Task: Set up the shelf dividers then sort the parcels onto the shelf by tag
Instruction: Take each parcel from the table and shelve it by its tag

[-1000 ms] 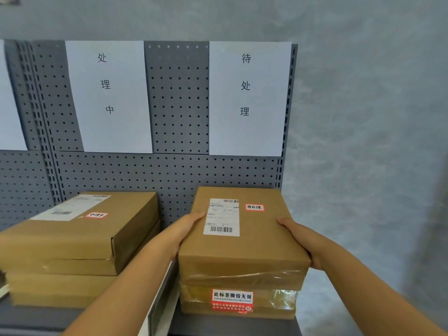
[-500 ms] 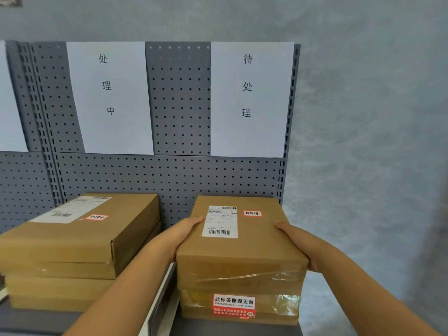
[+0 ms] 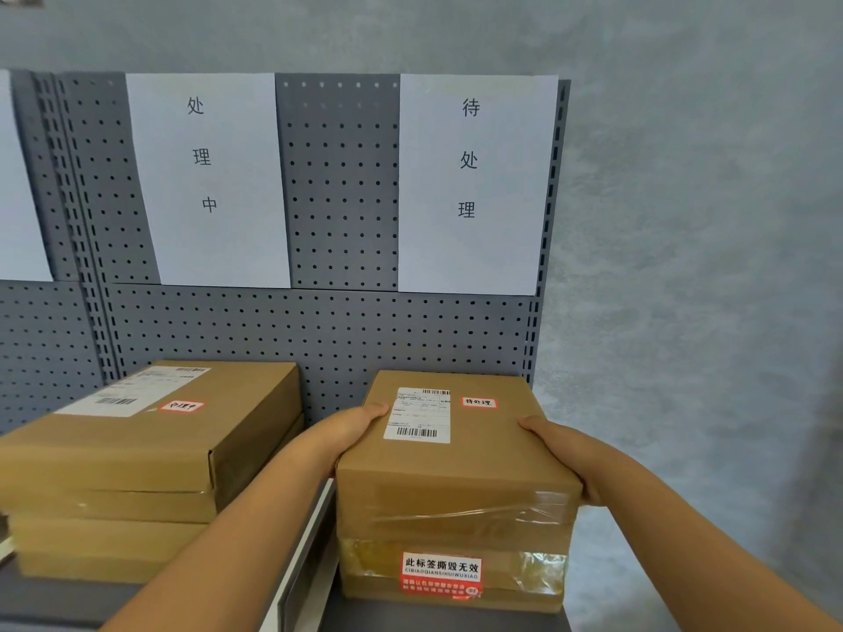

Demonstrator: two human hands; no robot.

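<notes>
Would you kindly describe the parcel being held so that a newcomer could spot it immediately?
Find the grey pegboard shelf and its right-hand sheet reading 待处理. Directly below, right of the white divider, is a two-parcel stack. It is the top parcel, gripped by both hands, with a red-edged 待处理 tag.

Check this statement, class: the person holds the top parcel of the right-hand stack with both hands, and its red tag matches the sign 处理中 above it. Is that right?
One detail is wrong. The head view shows the sign above that stack reads 待处理, not 处理中. The rest stands: the left hand and right hand hold the top parcel, and its red tag matches that sign.
</notes>
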